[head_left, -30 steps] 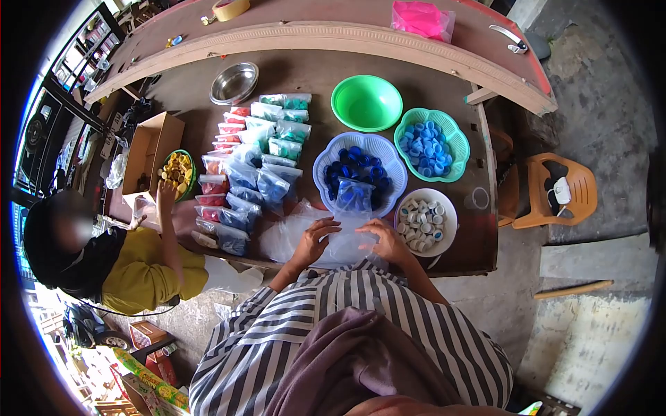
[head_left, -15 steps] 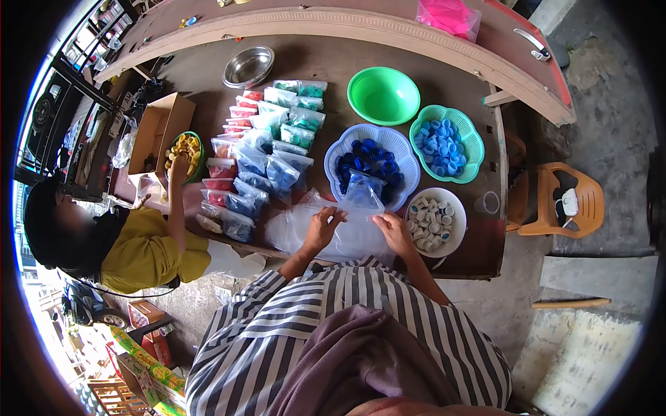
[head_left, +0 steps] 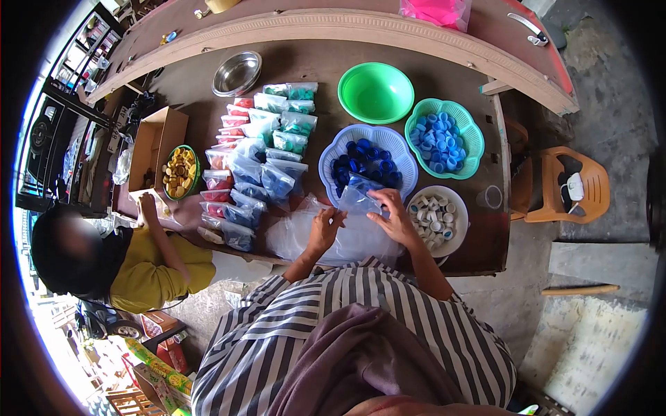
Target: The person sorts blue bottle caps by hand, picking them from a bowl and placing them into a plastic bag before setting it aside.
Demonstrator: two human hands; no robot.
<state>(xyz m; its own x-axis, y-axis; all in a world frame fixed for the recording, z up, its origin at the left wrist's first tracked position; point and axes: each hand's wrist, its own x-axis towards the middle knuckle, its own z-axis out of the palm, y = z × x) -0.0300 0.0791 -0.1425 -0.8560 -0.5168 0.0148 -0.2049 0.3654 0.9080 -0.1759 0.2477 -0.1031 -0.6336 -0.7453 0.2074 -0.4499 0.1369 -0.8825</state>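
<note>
A clear plastic bag (head_left: 357, 196) with blue caps at its far end lies against the near rim of the purple basket (head_left: 327, 152), which holds dark blue caps (head_left: 362, 161). My right hand (head_left: 390, 215) grips the bag's right side between thumb and fingers. On the bag's left is my left hand (head_left: 325, 227), its fingertips pinched together; what they hold, if anything, is too small to name. Beneath both hands spreads a pile of empty clear bags (head_left: 291, 234). The white bowl of white caps (head_left: 458, 239) stands just right of my right hand.
Rows of filled bags (head_left: 258, 173) lie left of centre. Beyond the purple basket are a green bowl (head_left: 375, 92) and a teal basket (head_left: 477, 143) of light blue caps. At left, a co-worker (head_left: 149, 260) sits by a cardboard box (head_left: 161, 142) and yellow caps (head_left: 180, 172).
My right hand has moved up along the bag. The co-worker's hand has left the yellow caps and is now nearer the table's edge. The whole view has shifted slightly.
</note>
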